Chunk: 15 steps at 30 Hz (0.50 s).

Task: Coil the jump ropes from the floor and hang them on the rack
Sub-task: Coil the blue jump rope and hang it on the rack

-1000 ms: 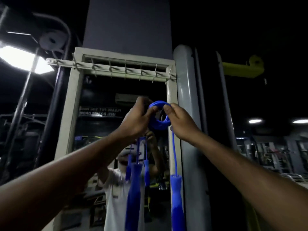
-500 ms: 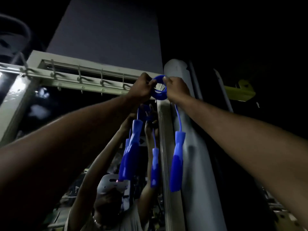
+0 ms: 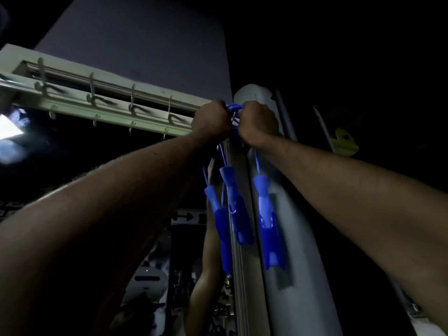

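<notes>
coiled blue jump rope (image 3: 234, 107) high at the right end of the pale hooked rack (image 3: 109, 115), blue handles (image 3: 266, 224) dangling below on thin cords.

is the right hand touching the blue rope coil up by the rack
Touching. In the head view the blue rope coil runs straight into the curled fingers of the right hand, with no gap between them.

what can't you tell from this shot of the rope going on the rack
Head view, each line one gap:
Whether the rope coil hangs on the rack yet: left hand and right hand cover that spot.
The rack's left end: cut off by the frame edge.
Room below the arms: too dark and blurred.
</notes>
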Available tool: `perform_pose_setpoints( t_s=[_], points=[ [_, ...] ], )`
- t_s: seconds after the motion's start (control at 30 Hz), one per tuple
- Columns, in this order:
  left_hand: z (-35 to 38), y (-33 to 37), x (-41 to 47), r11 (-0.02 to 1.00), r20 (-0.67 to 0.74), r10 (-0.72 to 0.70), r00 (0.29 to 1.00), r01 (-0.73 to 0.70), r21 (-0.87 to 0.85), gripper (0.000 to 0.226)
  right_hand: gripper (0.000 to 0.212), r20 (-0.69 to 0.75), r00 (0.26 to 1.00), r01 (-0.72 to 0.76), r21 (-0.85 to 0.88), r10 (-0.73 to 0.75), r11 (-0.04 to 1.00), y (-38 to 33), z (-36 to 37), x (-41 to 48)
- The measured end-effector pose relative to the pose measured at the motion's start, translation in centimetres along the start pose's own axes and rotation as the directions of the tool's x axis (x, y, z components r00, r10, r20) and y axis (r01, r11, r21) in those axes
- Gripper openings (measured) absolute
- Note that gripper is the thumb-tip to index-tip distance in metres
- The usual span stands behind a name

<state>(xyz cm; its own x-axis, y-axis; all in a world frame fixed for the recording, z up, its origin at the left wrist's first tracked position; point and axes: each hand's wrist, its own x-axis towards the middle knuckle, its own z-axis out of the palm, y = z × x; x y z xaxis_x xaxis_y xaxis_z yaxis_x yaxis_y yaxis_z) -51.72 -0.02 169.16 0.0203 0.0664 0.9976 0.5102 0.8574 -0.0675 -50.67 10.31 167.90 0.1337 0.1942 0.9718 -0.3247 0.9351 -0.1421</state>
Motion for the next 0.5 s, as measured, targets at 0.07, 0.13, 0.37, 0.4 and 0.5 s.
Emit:
perform_pose_setpoints(
  t_s=[0.07,0.13,0.37,0.4,0.5],
  points=[
    [-0.1,0.0,0.1,0.999,0.007,-0.006,1.000,0.006,0.040,0.022,0.025,0.033,0.997,0.068,-0.064,-0.066,0.996,-0.1,-0.5,0.0],
    [-0.2,0.0,-0.1,0.997,-0.010,0.011,1.000,-0.010,0.079,0.020,0.025,0.084,0.990,0.120,-0.131,-0.110,0.984,-0.1,-0.9,0.0],
    [-0.6,0.1,-1.9,0.969,-0.092,0.202,0.975,-0.186,0.161,0.023,0.043,0.190,0.947,0.290,-0.151,-0.260,0.945,0.9,-1.9,-1.4],
    [-0.6,0.2,-2.0,0.970,-0.092,0.195,0.977,-0.178,0.167,0.020,0.039,0.161,0.953,0.279,-0.139,-0.256,0.950,1.1,-1.8,-1.7],
    [-0.4,0.4,-1.6,0.958,-0.071,0.184,0.980,-0.163,0.237,0.020,0.017,0.023,0.974,0.224,-0.080,-0.223,0.971,1.4,-1.1,-1.8]
  ],
)
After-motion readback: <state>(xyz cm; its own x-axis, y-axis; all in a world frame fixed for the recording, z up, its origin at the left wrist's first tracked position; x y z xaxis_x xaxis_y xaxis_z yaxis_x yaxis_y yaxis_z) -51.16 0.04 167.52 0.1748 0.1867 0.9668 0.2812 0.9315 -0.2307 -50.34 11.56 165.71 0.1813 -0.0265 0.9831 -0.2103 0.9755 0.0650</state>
